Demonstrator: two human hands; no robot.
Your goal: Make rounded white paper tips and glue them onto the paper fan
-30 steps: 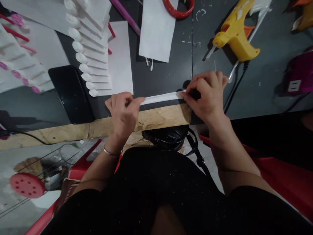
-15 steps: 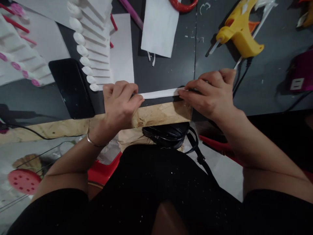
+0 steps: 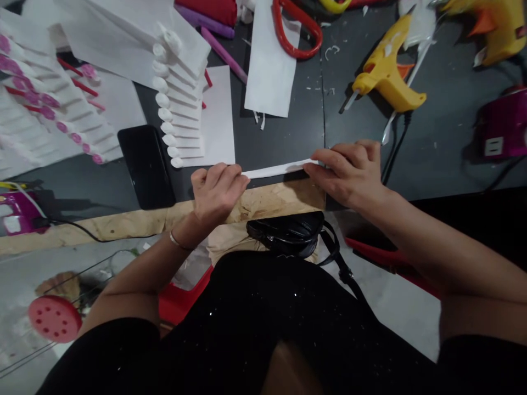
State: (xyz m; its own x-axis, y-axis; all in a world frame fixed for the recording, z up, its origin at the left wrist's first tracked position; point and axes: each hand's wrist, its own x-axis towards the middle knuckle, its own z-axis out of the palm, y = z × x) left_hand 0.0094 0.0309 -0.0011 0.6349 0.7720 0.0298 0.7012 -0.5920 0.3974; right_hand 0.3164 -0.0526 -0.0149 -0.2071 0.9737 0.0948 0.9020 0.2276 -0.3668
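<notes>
A narrow white paper strip (image 3: pixel 275 169) stretches almost level between my hands, just above the table's front edge. My left hand (image 3: pixel 218 192) pinches its left end, fingers curled. At the other end, my right hand (image 3: pixel 348 170) grips the strip between thumb and fingers. Left of the strip, a row of white rolled paper pieces (image 3: pixel 183 126) lies on a white sheet (image 3: pixel 222 115). Beyond the strip is a piece of white paper (image 3: pixel 269 82) with red-handled scissors (image 3: pixel 284 46) resting on it. A yellow glue gun (image 3: pixel 387 71) lies past my right hand.
A black phone (image 3: pixel 146 167) lies left of my left hand. Pink-tipped white rolls (image 3: pixel 82 123) cover the far left. A second yellow glue gun (image 3: pixel 500 30) and a purple power socket block (image 3: pixel 504 123) are at the right. A black bag (image 3: pixel 288 233) hangs below the wooden table edge (image 3: pixel 280 198).
The view has shifted, so the tabletop items appear lower and more of the far side shows. Both hands still hold the paper strip, which now looks slightly thinner and more tilted.
</notes>
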